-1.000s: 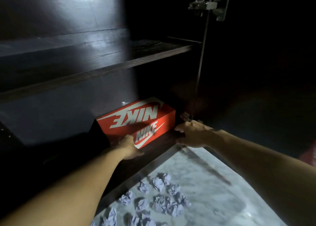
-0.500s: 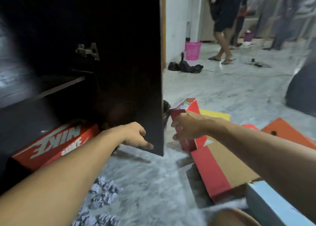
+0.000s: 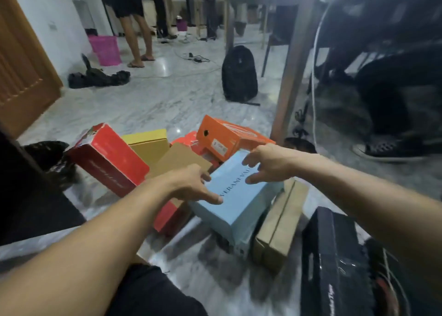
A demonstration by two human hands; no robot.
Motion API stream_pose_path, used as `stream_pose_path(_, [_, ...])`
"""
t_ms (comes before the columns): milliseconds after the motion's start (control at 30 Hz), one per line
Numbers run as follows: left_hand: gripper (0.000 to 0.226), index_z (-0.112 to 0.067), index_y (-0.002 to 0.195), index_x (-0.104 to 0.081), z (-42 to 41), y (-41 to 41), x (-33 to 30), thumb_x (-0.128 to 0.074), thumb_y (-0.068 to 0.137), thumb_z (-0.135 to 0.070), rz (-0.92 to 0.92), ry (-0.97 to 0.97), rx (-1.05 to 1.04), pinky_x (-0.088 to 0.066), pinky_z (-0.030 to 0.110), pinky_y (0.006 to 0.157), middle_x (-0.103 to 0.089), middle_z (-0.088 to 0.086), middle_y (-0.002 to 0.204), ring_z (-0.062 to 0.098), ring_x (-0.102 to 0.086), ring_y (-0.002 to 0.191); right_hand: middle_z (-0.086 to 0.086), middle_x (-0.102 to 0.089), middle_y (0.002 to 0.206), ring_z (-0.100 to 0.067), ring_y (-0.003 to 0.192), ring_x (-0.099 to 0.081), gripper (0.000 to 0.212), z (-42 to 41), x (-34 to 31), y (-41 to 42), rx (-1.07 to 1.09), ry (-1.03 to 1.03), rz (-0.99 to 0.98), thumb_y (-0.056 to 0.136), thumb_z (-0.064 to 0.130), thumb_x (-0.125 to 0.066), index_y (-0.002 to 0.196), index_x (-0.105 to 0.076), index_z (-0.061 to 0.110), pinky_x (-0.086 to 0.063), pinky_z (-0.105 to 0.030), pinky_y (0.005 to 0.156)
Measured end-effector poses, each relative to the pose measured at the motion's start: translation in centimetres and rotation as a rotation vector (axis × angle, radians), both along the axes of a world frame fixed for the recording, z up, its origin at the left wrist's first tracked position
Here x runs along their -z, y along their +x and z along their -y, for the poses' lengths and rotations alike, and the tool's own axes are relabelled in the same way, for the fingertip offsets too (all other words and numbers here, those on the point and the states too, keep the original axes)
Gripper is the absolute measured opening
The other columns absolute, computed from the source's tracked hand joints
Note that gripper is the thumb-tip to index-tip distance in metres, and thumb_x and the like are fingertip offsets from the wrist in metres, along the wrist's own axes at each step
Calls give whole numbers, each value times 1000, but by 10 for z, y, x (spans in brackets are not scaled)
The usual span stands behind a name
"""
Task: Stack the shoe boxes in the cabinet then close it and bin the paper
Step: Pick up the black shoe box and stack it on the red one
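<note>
Two hands on one pale blue shoe box (image 3: 235, 197) atop the floor pile, left hand (image 3: 191, 184) touching its near edge, right hand (image 3: 265, 164) spread over its far end, grip unclear through blur, two red boxes, one orange, one black alongside

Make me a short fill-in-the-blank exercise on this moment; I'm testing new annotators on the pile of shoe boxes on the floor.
1. Both hands reach onto the lid of the ______ box with dark lettering.
2. The left hand lies at that lid's near-left edge; the right hand is at its ______ end.
3. The orange box behind it has a round ______ in its end face.
4. By the white wall stands a ______ basket.

Missing words: light blue; far; hole; pink
</note>
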State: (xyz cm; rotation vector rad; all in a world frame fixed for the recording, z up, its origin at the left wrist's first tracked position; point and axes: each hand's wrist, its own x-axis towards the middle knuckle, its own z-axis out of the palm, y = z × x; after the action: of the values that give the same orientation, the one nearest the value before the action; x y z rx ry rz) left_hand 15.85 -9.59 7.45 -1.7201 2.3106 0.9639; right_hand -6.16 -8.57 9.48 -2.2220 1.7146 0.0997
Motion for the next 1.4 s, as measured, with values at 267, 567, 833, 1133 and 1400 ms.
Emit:
stream_pose_path(267, [81, -14, 136, -52, -68, -150, 36, -79, 70, -52, -163, 138, 225, -41, 25, 95, -57, 0, 134, 16, -56, 120, -4, -64, 126, -18, 109, -62, 59, -105, 60, -139, 386, 140, 75, 80, 39, -74, 132, -56, 14, -49, -31, 93])
stream_pose_path(567, [49, -8, 124, -60, -131, -209, 116, -72, 82, -31, -226, 209, 194, -48, 30, 93, -64, 7, 116, 19, -60, 102, 2, -68, 112, -17, 108, -60, 50, -184, 130, -195, 737, 93, 88, 79, 47, -71, 120, -64, 20, -41, -24, 78])
stream_pose_path(833, [23, -7, 102, -65, -109, -196, 160, -55, 81, -5, -121, 199, 90, -46, 24, 72, -66, 9, 100, 27, -64, 103, -13, -8, 159, -38, 139, -32, 122, -179, 189, -134, 912, 348, 101, 57, 78, -68, 149, -16, 17, -36, -46, 109])
stream_pose_path(1133, [54, -9, 134, -51, -79, -196, 170, -61, 81, -14, -150, 194, 20, -40, 20, 86, -57, 7, 131, 23, -55, 118, -18, 10, 158, -41, 139, -22, 128, -179, 218, -115, 1123, 353, 143, 57, 58, -79, 150, 4, 28, -39, -49, 101])
stream_pose_path(1400, [62, -11, 141, -46, -64, -217, 167, -57, 80, -3, -248, 161, 23, -40, 19, 91, -52, 6, 140, 22, -53, 123, -14, 5, 157, -36, 136, -23, 121, -217, 229, -83, 1129, 188, 55, 53, 59, -77, 146, -6, 26, -39, -48, 99])
